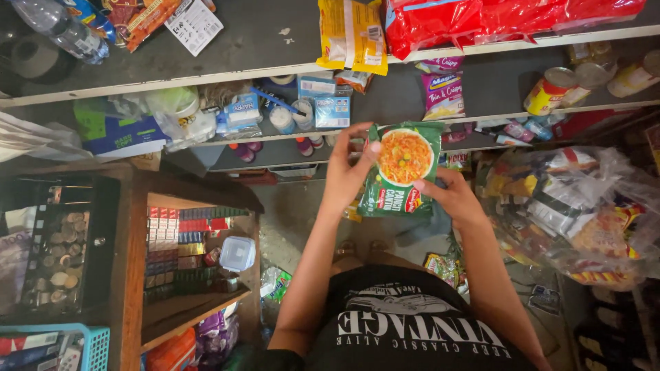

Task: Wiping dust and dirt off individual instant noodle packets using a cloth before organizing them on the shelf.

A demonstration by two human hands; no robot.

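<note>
I hold a green noodle packet [402, 168], printed with a bowl of orange noodles, in both hands in front of my chest. My left hand [348, 168] grips its left edge, thumb on the front near the top. My right hand [450, 196] holds its lower right corner from beneath. The packet faces up toward the camera. Below it I see my black printed shirt [412, 323].
Grey shelves [481, 86] ahead carry snack bags, cans [550, 89], red packets [481, 17] and small boxes. A clear plastic bag full of goods [584, 213] sits at right. At left a wooden cabinet [130, 261] holds stacked small packs and a coin tray [62, 254].
</note>
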